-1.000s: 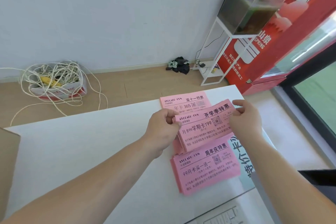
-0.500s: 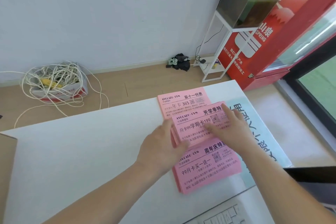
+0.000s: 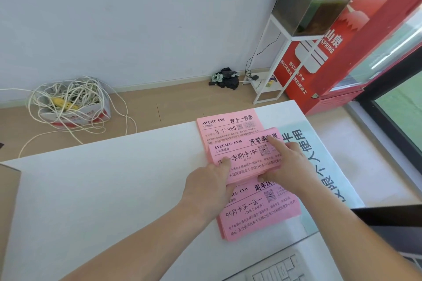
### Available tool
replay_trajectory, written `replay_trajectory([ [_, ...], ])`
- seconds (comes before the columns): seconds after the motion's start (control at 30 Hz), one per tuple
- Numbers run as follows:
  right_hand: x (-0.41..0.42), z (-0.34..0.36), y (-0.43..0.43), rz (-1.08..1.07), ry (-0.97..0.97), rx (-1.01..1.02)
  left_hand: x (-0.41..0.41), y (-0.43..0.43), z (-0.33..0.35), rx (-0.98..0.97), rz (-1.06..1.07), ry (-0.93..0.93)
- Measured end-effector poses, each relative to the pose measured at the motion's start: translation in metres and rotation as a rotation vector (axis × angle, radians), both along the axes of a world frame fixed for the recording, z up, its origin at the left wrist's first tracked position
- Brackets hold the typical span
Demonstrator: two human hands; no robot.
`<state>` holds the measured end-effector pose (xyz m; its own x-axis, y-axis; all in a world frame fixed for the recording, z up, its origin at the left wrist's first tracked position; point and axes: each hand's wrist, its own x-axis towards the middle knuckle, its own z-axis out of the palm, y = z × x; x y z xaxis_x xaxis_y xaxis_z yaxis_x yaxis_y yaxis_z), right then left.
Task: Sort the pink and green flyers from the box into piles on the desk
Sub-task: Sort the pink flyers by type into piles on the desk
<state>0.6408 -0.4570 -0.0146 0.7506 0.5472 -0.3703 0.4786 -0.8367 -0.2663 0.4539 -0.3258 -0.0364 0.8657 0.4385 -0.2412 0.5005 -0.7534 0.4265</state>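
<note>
White table [image 3: 102,189]. Pale green sheet [image 3: 324,159] lies along its right edge. Three pink stacks line up beside it, far to near: far pink pile [image 3: 226,125], middle pink pile [image 3: 246,157], near pink pile [image 3: 258,214], each overlapping the next. Middle pile's long axis runs left-right, slightly tilted. Left hand [image 3: 207,187] grip: thumb on top, fingers tucked under the left end, grasping it. Right hand [image 3: 290,166] grip released, index flat on the right end. Likely squaring the pile; no clear green flyer pile in view.
</note>
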Motion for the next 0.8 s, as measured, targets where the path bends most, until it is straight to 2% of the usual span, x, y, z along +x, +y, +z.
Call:
replay_trajectory([
  [0.2,-0.003,0.001,-0.003,-0.018,0.005,0.016,0.000,-0.003,0.000,0.090,-0.050,0.062],
  [0.37,-0.020,0.014,0.011,0.004,-0.060,-0.173,-0.015,0.003,0.012,0.023,-0.015,0.009],
  [0.5,-0.055,0.041,0.042,0.219,-0.108,-0.118,-0.053,0.019,0.030,-0.029,0.057,-0.136],
  [0.57,-0.083,0.053,0.063,0.342,-0.048,-0.024,-0.080,0.028,0.035,-0.109,0.162,-0.236],
  [0.7,-0.148,0.064,0.102,0.448,0.212,0.160,-0.152,0.053,0.042,-0.102,0.353,-0.343],
  [0.8,-0.202,0.064,0.131,0.503,0.337,0.193,-0.214,0.067,0.055,-0.111,0.464,-0.403],
])
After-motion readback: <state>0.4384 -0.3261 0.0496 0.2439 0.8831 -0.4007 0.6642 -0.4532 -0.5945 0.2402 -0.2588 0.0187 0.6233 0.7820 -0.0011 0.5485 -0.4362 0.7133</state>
